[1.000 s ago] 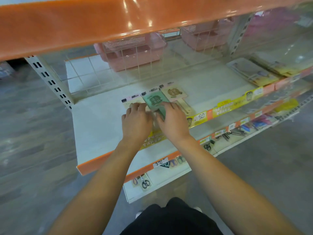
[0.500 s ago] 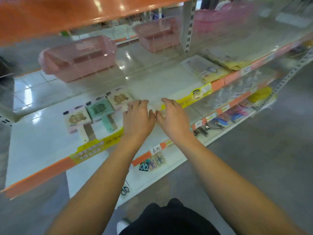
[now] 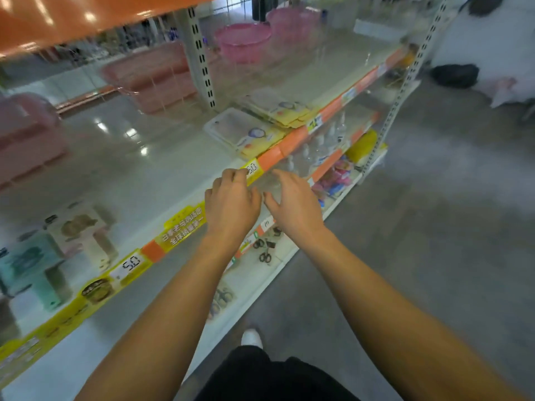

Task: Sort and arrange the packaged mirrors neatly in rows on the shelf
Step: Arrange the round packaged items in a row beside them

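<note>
Orange-edged white shelf (image 3: 272,156) lies under both empty hands: left hand (image 3: 231,206) and right hand (image 3: 295,206) loosely curled, well right of the carded mirrors (image 3: 58,250).

White shelf (image 3: 150,175) — packaged mirrors (image 3: 58,250) left, yellow packs (image 3: 254,137) right.

Bare forearms without sleeves, black trousers (image 3: 269,377), one white shoe (image 3: 251,338)

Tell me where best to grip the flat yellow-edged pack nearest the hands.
Probably its front edge by the orange shelf lip, approached from the aisle side. The pack lies flat, so pinching that near edge looks easier than reaching over it.
</note>
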Tool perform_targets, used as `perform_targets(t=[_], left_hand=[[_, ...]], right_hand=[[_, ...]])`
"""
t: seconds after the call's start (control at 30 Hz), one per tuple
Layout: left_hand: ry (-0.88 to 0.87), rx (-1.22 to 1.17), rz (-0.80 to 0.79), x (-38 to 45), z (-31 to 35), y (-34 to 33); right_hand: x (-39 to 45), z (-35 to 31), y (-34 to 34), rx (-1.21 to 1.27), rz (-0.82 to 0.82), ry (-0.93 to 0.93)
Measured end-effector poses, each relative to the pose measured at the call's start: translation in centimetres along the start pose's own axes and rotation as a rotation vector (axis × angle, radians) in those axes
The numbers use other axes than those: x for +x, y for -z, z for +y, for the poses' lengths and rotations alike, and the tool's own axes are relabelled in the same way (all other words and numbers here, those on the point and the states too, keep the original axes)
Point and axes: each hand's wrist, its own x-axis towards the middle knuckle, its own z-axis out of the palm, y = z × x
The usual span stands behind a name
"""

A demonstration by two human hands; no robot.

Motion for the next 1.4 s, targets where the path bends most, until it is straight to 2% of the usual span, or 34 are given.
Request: perform_targets(t=[0.43, 0.73, 1.17, 1.4], left_hand=[[0.003, -0.082, -0.003, 13.4, 1.9, -4.4], [0.082, -0.061, -0.004, 18.6, 3.5, -6.9], [0.415, 0.082, 0.086, 24.4, 10.6, -11.9], [0.498, 0.133, 0.136, 25.2, 11.2, -12.2]], right_hand=[[13.3, 4.3, -0.9, -0.019, 0.002, -0.028], [19.5, 7.5, -1.7, -0.044, -0.020, 0.050], [29.6, 16.3, 0.2, -0.028, -0.223, 0.281], [32.4, 16.9, -0.9, -0.030, -0.274, 0.372]])
